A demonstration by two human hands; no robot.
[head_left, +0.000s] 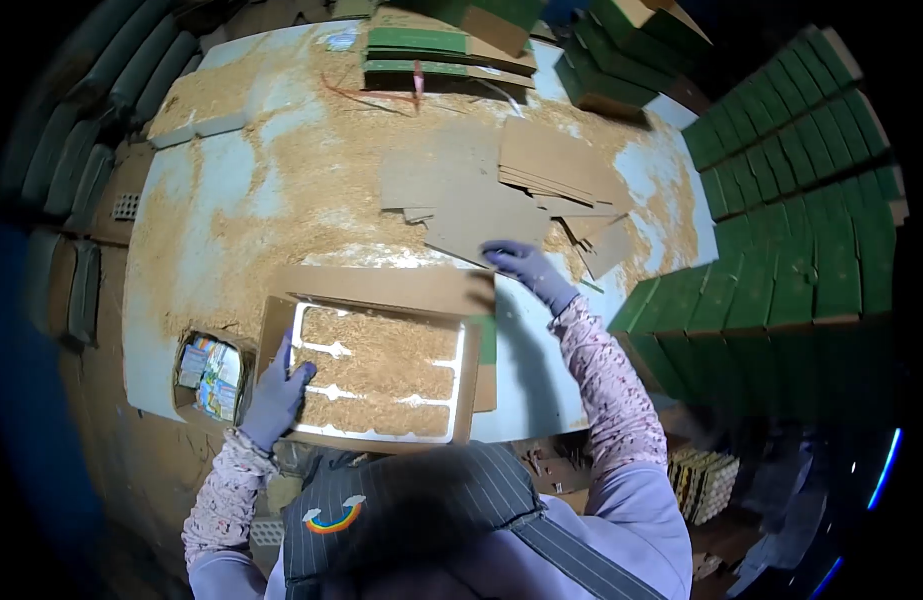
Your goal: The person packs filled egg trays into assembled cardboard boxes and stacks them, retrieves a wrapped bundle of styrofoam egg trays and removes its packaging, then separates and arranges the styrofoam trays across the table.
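A cardboard box (466,385) with its flap (391,287) raised at the far side stands at the table's near edge. Inside it lies a white tray (371,435) filled with wood shavings (396,365). My gloved left hand (274,400) grips the box's left wall, thumb over the inner side. To the upper right of the box, my gloved right hand (529,272) is raised with fingers stretched toward the left and nothing visible in them. It is near the loose cardboard sheets (481,205).
A small box of printed cards (216,375) sits left of the cardboard box. Stacked green boxes (771,270) line the right side. Green flattened cartons (431,55) lie at the far side, beside a red-handled tool (418,82). Shavings cover much of the table (216,180).
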